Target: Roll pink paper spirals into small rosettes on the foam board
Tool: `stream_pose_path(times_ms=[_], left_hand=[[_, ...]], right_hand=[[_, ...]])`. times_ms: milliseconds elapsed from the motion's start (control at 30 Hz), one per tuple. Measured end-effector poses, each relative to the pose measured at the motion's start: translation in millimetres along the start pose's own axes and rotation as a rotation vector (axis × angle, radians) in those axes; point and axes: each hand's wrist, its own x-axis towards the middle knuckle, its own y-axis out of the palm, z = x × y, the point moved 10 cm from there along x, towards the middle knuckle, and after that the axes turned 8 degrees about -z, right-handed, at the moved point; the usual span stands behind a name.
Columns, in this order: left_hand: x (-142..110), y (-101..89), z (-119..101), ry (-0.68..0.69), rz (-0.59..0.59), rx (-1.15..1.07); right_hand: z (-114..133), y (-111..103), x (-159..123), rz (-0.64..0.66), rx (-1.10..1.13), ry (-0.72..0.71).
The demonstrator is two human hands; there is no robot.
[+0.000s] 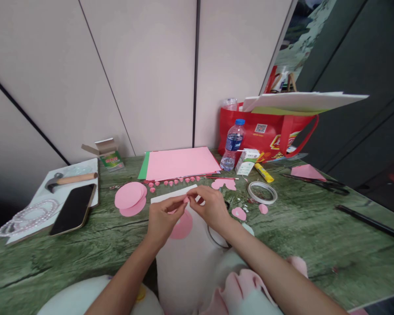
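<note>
Between the fingertips of both hands is a small pink paper piece (186,199), pinched from either side. My left hand (162,217) is closed on its left edge. From the right, my right hand (213,206) pinches the same piece, its fingers partly hiding it. Below them a pink paper circle (183,227) lies on a white sheet (170,258). Behind the hands runs a row of small rolled pink pieces (175,181). A stack of pink paper circles (128,196) lies to the left of my left hand.
Pink paper sheets (184,162) lie at the back. On the right are a tape roll (273,197), a glue stick (264,173), a water bottle (233,146), scissors (335,186) and a red bag (265,140). At left are a hammer (74,178), a phone (74,210) and beads (29,216).
</note>
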Motion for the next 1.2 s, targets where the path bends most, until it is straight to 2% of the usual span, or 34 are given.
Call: stream_pose_path(times_ms=[167, 367, 567, 767, 867, 1067, 1200], left_hand=[[3.6, -3.9, 2.8, -0.063, -0.028, -0.144], [5.1, -4.8, 6.7, -0.102, -0.037, -0.213], [2.3, -4.7, 12.3, -0.189, -0.079, -0.22], [1.2, -2.2, 14.9, -0.179, -0.089, -0.212], [2.2, -3.0, 14.4, -0.171, -0.08, -0.219], [6.6, -5.4, 14.0, -0.183, -0.033, -0.281], [6.9, -2.7, 14.7, -0.189, 0.006, -0.301]], right_hand=[[0.8, -7.5, 2.0, -0.059, 0.15, 0.039], [9.6, -8.8, 1.1, -0.069, 0.114, -0.04], [17.8, -7.2, -1.6, -0.081, -0.043, -0.144], [23.7, -3.2, -4.3, -0.088, -0.209, -0.221], [19.3, -4.9, -2.6, -0.094, -0.124, -0.17], [-1.0, -8.3, 2.5, -0.1, 0.33, 0.129], [-9.0, -7.1, 2.5, -0.089, 0.45, 0.239]])
